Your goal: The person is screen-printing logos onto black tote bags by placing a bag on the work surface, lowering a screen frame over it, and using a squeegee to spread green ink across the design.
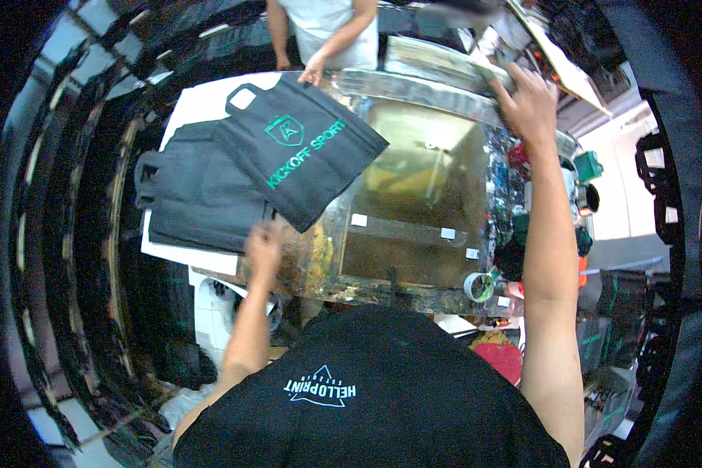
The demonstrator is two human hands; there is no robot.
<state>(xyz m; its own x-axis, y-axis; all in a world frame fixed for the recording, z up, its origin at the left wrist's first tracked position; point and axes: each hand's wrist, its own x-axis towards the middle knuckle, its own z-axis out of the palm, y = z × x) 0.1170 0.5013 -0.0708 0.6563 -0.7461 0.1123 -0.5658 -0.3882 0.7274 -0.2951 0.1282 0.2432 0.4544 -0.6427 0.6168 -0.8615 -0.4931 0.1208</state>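
Note:
My left hand (264, 246), blurred by motion, is by the near right corner of a stack of black bags (207, 195). Whether its fingers hold a bag corner I cannot tell. Over the stack lies, tilted, a black handled bag (308, 144) with a green crest and lettering; the hand of a person opposite (312, 72) grips its top edge. My right hand (529, 105) reaches to the far right, fingers apart, next to the end of a long pale frame bar (437, 62). Whether it touches the bar is unclear. A translucent yellowish panel (421, 171) lies between my arms.
An open tub of green ink (479, 287) stands at the panel's near right corner. White board (187, 105) shows under the bags. Along the right are paint-stained clutter and a green container (589, 166). A slanting board (561, 58) rises at the far right.

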